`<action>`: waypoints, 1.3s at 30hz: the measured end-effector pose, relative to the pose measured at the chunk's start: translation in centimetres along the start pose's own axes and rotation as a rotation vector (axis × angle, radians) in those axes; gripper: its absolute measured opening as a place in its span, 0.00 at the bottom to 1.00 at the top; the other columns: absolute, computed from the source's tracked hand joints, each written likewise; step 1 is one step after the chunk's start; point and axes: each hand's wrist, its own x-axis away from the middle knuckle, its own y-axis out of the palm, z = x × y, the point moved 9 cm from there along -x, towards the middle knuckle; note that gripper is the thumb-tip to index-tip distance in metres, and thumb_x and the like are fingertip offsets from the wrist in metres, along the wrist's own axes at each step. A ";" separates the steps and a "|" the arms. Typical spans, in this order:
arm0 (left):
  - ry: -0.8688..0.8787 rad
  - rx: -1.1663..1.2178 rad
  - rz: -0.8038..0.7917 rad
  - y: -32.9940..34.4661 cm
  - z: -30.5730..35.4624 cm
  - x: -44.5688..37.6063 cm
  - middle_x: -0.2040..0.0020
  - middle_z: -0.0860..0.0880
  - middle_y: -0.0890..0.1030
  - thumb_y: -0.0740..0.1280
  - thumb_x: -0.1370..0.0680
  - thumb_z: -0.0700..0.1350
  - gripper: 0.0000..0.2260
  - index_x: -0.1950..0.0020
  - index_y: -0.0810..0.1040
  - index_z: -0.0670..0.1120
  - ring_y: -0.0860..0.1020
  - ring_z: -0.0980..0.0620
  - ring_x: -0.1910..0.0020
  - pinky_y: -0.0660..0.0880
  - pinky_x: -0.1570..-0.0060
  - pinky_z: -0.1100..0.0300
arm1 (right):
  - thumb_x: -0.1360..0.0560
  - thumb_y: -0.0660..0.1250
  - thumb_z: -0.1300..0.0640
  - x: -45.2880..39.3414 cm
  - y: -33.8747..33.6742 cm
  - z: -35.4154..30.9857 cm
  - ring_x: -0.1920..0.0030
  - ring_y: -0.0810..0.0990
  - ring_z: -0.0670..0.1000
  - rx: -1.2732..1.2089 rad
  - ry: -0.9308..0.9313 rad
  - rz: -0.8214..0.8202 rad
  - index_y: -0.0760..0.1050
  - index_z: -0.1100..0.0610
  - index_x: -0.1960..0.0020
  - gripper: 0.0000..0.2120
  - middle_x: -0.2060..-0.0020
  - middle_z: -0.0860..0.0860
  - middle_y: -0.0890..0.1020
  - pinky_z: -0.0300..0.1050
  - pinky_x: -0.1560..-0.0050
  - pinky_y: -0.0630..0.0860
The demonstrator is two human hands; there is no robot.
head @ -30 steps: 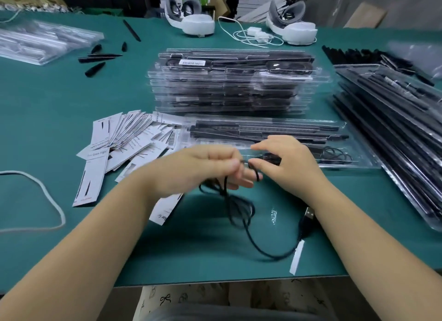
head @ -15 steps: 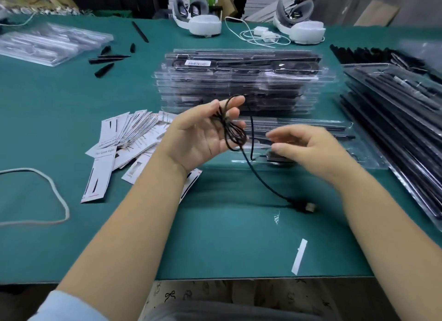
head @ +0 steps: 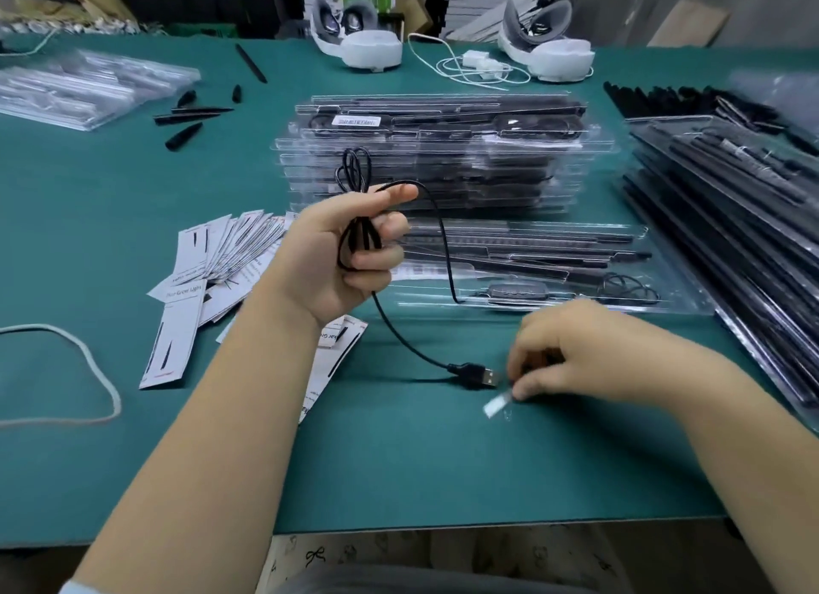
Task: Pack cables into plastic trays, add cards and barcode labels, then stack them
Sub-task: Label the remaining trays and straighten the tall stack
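Observation:
My left hand [head: 341, 256] is raised over the table and grips a bundle of black cable [head: 354, 168] whose loops stick up above my fingers. One strand runs to the open clear tray [head: 678, 292]. The other hangs down to a USB plug [head: 476, 375] lying on the green mat. My right hand [head: 576, 354], a little blurred, is low on the mat just right of the plug and pinches one end of a small white strip [head: 495, 404]. Printed cards [head: 221, 256] fan out to the left. Behind the open tray is a stack of packed trays [head: 443, 159] with a barcode label [head: 356, 120] on top.
More trays of black rods [head: 731, 203] slope along the right edge. Clear empty trays [head: 84, 88] lie far left, with loose black tips [head: 186, 119] near them. A white cord loop [head: 88, 363] lies at the left, and white headsets [head: 359, 39] stand at the back.
My left hand lifted the cable and curled round the bundle. My right hand left the tray, dropped to the mat and took the white strip beside the plug.

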 end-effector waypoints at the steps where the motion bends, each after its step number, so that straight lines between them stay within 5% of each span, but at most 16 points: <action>1: -0.012 -0.024 -0.011 0.0 0.2 0.3 0.70 0.54 0.69 0.65 0.29 0.46 0.08 0.53 0.81 0.48 0.61 0.60 0.79 0.53 0.82 0.71 | 0.29 0.70 0.46 -0.2 -0.8 0.5 0.57 0.76 0.41 0.122 0.042 0.079 0.79 0.43 0.57 0.02 0.63 0.40 0.75 0.40 0.55 0.72; 3: -0.044 -0.067 0.013 -0.4 0.3 0.6 0.72 0.54 0.68 0.66 0.31 0.46 0.07 0.56 0.82 0.49 0.60 0.61 0.80 0.52 0.83 0.71 | 0.25 0.66 0.50 -0.4 -3.1 1.3 0.55 0.76 0.43 0.284 0.112 0.287 0.78 0.44 0.53 0.03 0.62 0.40 0.72 0.40 0.57 0.71; 5: -0.060 -0.092 0.088 -1.2 0.4 0.5 0.73 0.54 0.66 0.64 0.31 0.45 0.08 0.57 0.81 0.49 0.59 0.61 0.81 0.52 0.84 0.71 | 0.26 0.66 0.52 -0.8 -5.0 1.0 0.60 0.73 0.37 0.145 0.089 0.466 0.79 0.45 0.53 0.04 0.63 0.40 0.72 0.34 0.59 0.68; 9: 0.003 -0.178 0.136 -1.6 0.7 0.1 0.71 0.52 0.71 0.63 0.31 0.40 0.10 0.59 0.83 0.48 0.67 0.57 0.77 0.62 0.82 0.69 | 0.29 0.71 0.49 -3.9 -4.5 -0.5 0.61 0.71 0.30 -0.215 0.028 0.422 0.75 0.38 0.51 0.09 0.63 0.38 0.74 0.24 0.62 0.65; 12: 0.054 -0.267 0.067 -0.5 0.4 -0.3 0.59 0.50 0.82 0.66 0.31 0.41 0.08 0.58 0.85 0.49 0.81 0.51 0.59 0.79 0.55 0.59 | 0.31 0.74 0.51 -5.2 -2.8 -0.6 0.66 0.72 0.38 -0.543 -0.002 0.326 0.80 0.41 0.60 0.06 0.62 0.41 0.77 0.31 0.60 0.68; 16: -0.038 -0.391 -0.024 0.5 -1.2 -0.7 0.50 0.49 0.82 0.70 0.34 0.46 0.05 0.60 0.83 0.51 0.79 0.48 0.47 0.69 0.36 0.48 | 0.34 0.75 0.56 -4.5 -2.0 0.7 0.61 0.75 0.48 -0.782 -0.052 0.273 0.82 0.49 0.64 0.03 0.59 0.55 0.81 0.38 0.63 0.70; 23: -0.017 -0.215 0.080 -1.3 -1.0 -1.1 0.55 0.48 0.83 0.61 0.34 0.39 0.09 0.70 0.79 0.47 0.80 0.47 0.49 0.76 0.44 0.42 | 0.39 0.64 0.55 -4.8 -2.1 1.2 0.66 0.69 0.50 -1.117 -0.154 0.195 0.75 0.56 0.73 0.06 0.68 0.49 0.78 0.36 0.70 0.65; 26: 0.028 -0.030 0.095 -1.7 -0.6 -0.9 0.58 0.49 0.82 0.60 0.35 0.39 0.08 0.70 0.77 0.47 0.80 0.47 0.51 0.76 0.49 0.38 | 0.34 0.63 0.66 -4.8 -2.2 2.2 0.70 0.70 0.47 -1.214 -0.124 0.256 0.82 0.56 0.66 0.10 0.66 0.50 0.81 0.34 0.70 0.68; 28: 0.087 0.101 0.072 -1.6 0.1 -0.7 0.58 0.48 0.82 0.62 0.37 0.39 0.05 0.70 0.76 0.48 0.81 0.46 0.52 0.75 0.48 0.37 | 0.31 0.67 0.69 -4.7 -2.3 2.2 0.71 0.72 0.44 -1.044 -0.118 0.289 0.82 0.53 0.60 0.12 0.65 0.48 0.82 0.34 0.68 0.70; 31: 0.140 0.197 0.027 -0.9 0.4 -0.7 0.57 0.48 0.82 0.62 0.35 0.41 0.05 0.69 0.77 0.47 0.81 0.44 0.51 0.76 0.48 0.42 | 0.31 0.73 0.65 -5.1 -2.0 2.0 0.67 0.76 0.42 -0.795 -0.068 0.281 0.82 0.48 0.57 0.11 0.65 0.45 0.82 0.33 0.68 0.71; 36: 0.103 0.153 0.033 0.0 -0.5 -1.0 0.57 0.46 0.82 0.65 0.34 0.41 0.03 0.65 0.78 0.47 0.81 0.44 0.54 0.78 0.52 0.47 | 0.30 0.73 0.60 -5.0 -1.8 2.0 0.62 0.77 0.43 -0.886 -0.068 0.281 0.81 0.43 0.48 0.15 0.59 0.45 0.84 0.29 0.65 0.70; 39: 0.070 0.023 0.085 -0.1 -0.8 -1.1 0.59 0.49 0.83 0.66 0.33 0.41 0.05 0.63 0.80 0.50 0.81 0.50 0.62 0.78 0.65 0.57 | 0.29 0.72 0.60 -5.1 -1.8 1.4 0.62 0.79 0.40 -0.895 -0.105 0.267 0.82 0.45 0.53 0.10 0.61 0.44 0.84 0.29 0.62 0.72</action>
